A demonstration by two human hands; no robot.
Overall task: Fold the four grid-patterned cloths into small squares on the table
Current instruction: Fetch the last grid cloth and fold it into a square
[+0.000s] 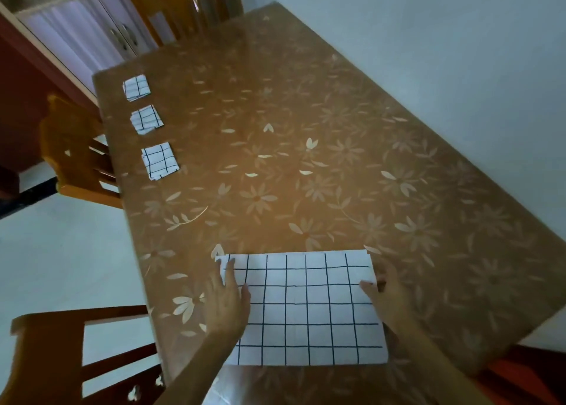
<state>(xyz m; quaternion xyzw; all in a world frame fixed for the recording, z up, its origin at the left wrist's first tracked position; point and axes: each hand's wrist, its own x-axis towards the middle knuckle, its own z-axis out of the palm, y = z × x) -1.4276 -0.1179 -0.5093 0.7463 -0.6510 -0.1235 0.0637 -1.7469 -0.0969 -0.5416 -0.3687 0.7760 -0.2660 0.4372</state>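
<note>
A large white cloth with a black grid (pixel 306 309) lies flat near the front edge of the brown flowered table (pixel 306 159). My left hand (pixel 226 300) rests flat on the cloth's left edge, fingers straight. At the cloth's right edge, my right hand (pixel 387 297) has its thumb on top of the cloth and the fingers beside or under the edge. Three small folded grid cloths lie in a column along the table's left side: the far one (pixel 137 87), the middle one (pixel 146 119), the near one (pixel 160 160).
Wooden chairs stand at the table's left side (pixel 73 159) and at the near left corner (pixel 61 355). A white wall runs along the right. A cabinet with purple doors (pixel 92 36) stands beyond the far left end.
</note>
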